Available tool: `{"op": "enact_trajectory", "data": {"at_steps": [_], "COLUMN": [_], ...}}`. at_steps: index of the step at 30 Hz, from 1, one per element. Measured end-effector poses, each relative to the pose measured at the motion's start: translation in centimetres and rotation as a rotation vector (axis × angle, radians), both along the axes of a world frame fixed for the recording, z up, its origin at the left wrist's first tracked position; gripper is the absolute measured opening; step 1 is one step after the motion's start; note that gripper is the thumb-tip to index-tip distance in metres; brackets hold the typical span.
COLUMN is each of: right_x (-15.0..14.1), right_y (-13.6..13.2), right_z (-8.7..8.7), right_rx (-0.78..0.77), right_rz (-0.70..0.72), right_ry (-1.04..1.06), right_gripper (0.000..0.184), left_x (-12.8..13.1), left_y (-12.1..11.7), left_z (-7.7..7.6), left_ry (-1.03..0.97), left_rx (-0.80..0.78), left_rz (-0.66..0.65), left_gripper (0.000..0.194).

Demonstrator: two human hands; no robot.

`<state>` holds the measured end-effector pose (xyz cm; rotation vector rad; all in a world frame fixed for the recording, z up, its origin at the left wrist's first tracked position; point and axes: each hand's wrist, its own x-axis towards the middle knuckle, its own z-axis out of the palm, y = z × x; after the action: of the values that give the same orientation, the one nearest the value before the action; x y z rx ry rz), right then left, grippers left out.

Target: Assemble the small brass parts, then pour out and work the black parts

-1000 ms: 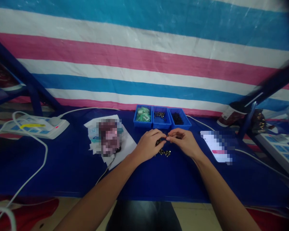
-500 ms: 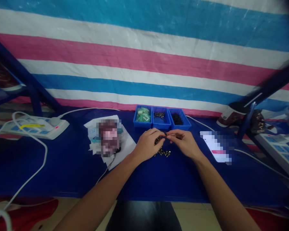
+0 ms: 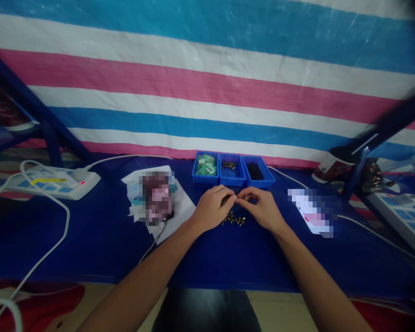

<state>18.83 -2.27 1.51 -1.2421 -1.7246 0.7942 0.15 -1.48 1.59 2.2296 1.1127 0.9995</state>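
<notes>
1. Since the earlier frame, the right hand [image 3: 261, 211] has dropped slightly toward the person and curled in, bringing its fingertips closer to the left hand [image 3: 214, 208].
2. A small dark part [image 3: 225, 199] sits at the left fingertips. Just below the hands, a loose cluster of small brass-and-black parts [image 3: 232, 219] lies on the smooth blue tablecloth [image 3: 90, 249].
3. Both bare forearms reach in from the lower corners, converging at the centre, with wrists bent and fingers curved.
4. The left hand's fingers are closed on the dark part. The right fingertips are beside it, but whether they grip it cannot be told.
5. Three blue plastic trays [image 3: 231, 177] stand beyond the hands, near the table's far edge. White paper [image 3: 181, 210] lies left, a pixelated flat object [image 3: 311, 212] right, with open cloth between them and the hands.
</notes>
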Motion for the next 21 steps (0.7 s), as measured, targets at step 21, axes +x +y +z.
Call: {"op": "enact_trajectory", "data": {"at_steps": [21], "right_x": [-0.25], "right_y": [-0.34], "right_z": [0.45], "right_rx": [0.104], "right_rz": [0.022], "right_ry": [-0.161], "right_gripper": [0.016], "left_x": [0.10], "left_y": [0.35], "left_z": [0.20], "left_ry": [-0.107], "left_rx": [-0.054], "left_rz": [0.002], "left_gripper": [0.015]}}
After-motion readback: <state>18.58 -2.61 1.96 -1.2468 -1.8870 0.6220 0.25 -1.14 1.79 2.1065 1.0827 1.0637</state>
